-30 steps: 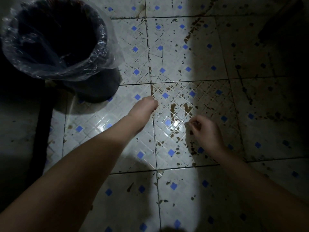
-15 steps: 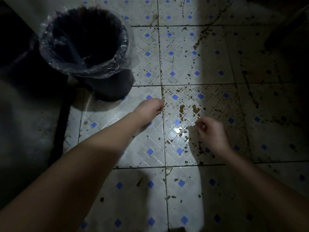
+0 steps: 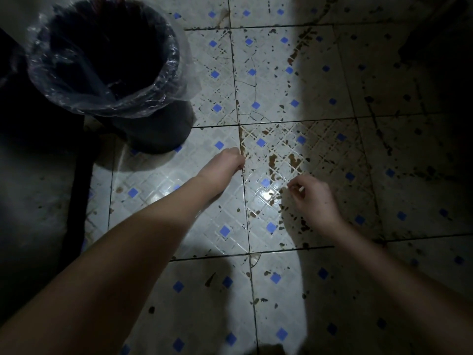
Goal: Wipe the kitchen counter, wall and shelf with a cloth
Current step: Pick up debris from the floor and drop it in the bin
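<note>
No cloth, counter, wall or shelf shows in the head view; I look straight down at a stained tiled floor (image 3: 294,80). My left hand (image 3: 225,162) hangs over the tiles just right of the bin, its back towards me and fingers curled under, with nothing seen in it. My right hand (image 3: 312,198) hangs a little lower and to the right. Its fingers are loosely curled with thumb and forefinger close together, and a pale glint shows at the fingertip. I see no object in it.
A dark waste bin (image 3: 110,60) lined with a clear plastic bag stands at the upper left. A dark strip (image 3: 76,190) runs along the floor at the left. Brown stains (image 3: 284,160) spread over the white tiles with blue squares. The right side lies in shadow.
The view has shifted, so the bin now sits further right in the frame than one second ago. Both hands keep about the same pose and spacing.
</note>
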The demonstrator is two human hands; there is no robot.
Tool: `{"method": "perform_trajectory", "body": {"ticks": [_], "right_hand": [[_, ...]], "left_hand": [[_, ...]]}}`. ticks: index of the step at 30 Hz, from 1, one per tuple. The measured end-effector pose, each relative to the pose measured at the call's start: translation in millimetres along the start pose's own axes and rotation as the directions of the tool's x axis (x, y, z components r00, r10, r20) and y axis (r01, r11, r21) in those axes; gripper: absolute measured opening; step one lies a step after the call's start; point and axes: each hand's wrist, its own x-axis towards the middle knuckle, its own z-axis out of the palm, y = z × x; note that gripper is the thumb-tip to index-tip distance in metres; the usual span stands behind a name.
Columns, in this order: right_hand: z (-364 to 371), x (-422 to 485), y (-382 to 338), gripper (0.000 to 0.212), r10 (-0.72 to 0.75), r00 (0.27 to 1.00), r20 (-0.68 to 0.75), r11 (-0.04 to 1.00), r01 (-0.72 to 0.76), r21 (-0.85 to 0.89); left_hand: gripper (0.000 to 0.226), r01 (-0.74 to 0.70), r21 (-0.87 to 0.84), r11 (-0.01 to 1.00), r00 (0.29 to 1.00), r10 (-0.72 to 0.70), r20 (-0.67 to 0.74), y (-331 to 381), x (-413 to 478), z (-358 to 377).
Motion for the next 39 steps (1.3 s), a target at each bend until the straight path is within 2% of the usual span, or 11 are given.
{"method": "perform_trajectory", "body": {"ticks": [5, 9, 18, 24, 28, 36, 39], "right_hand": [[1.6, -1.5, -3.8, 0.011, -0.002, 1.0, 0.015, 1.0, 0.002, 0.005], [3.8, -3.6, -12.0, 0.012, 0.003, 0.999, 0.053, 1.0, -0.003, -0.001], [-0.1, -15.6, -45.2, 0.013, -0.123, 0.989, 0.084, 0.986, 0.132, -0.106], [1.2, -25.8, -62.8, 0.016, -0.162, 0.979, 0.122, 0.974, 0.178, -0.139], [8.8, -34.3, -68.7, 0.017, -0.167, 0.97, 0.175, 0.961, 0.2, -0.189], [26.2, -42.9, -76.6, 0.02, -0.213, 0.937, 0.278, 0.937, 0.276, -0.214], [31.0, -41.9, -77.4, 0.02, -0.228, 0.932, 0.283, 0.938, 0.288, -0.194]], "left_hand": [[0.015, 0.018, -0.084, 0.996, 1.0, -0.02, -0.022, 2.0, -5.8, -2.8], [0.014, 0.073, -0.171, 0.983, 0.992, -0.089, -0.087, -1.1, -18.9, -5.8], [0.013, 0.212, -0.288, 0.934, 0.964, -0.249, -0.098, -18.5, -76.5, -15.3], [0.017, 0.312, -0.298, 0.902, 0.944, -0.329, -0.007, -29.5, -127.5, -8.5], [0.011, 0.352, -0.199, 0.915, 0.936, -0.345, 0.071, -33.6, -150.4, -5.4], [0.013, 0.388, -0.178, 0.904, 0.922, -0.379, 0.083, -31.3, -161.3, -3.0], [0.017, 0.368, -0.237, 0.899, 0.929, -0.365, 0.057, -31.3, -161.1, 3.0]]}}
